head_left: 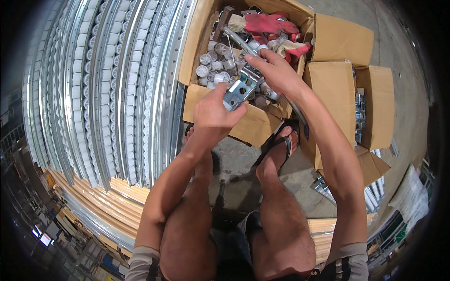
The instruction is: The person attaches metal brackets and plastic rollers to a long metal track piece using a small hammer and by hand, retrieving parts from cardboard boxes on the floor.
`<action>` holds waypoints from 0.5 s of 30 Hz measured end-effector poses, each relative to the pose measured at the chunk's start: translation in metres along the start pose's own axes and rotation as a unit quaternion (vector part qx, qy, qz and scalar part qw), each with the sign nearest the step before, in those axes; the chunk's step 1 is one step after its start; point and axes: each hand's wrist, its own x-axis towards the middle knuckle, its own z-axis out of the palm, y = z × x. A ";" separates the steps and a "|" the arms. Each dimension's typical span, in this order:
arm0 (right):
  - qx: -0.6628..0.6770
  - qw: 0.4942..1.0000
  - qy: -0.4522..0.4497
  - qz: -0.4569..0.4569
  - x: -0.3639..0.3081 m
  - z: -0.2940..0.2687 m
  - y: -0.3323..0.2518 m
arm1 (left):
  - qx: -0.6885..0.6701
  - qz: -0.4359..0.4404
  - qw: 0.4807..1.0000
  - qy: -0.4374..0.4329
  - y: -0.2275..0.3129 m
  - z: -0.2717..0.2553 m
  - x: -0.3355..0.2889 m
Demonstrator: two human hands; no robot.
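Observation:
Over an open cardboard box (269, 122), my left hand (214, 114) holds a shiny metal bracket (240, 90) with holes in it, thumb and fingers gripping its near end. My right hand (276, 70) is closed round a silver rod-like piece (238, 40) at the bracket's far end. Its exact kind is hard to tell, and my fingers hide part of it. Underneath, inside the box, lie several white plastic rollers (205, 64). A pair of red and cream work gloves (269, 24) rests at the box's far side.
Roller tracks (112, 89) with metal rails stand stacked on the left, above a pile of wrapped tan tubes (101, 199). A second cardboard box (380, 105) on the right holds metal parts (359, 114). My sandalled feet (287, 138) are close to the near box.

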 end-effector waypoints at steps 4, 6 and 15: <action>-0.135 0.985 0.039 -0.100 0.005 0.008 0.004 | 0.047 -0.003 0.999 0.003 -0.004 0.010 0.001; -0.203 0.973 0.046 -0.102 -0.005 0.006 -0.007 | 0.052 0.001 0.998 0.017 -0.001 0.011 0.000; -0.238 0.964 0.043 -0.109 -0.017 0.003 -0.017 | 0.046 0.005 0.999 0.015 0.009 0.014 0.000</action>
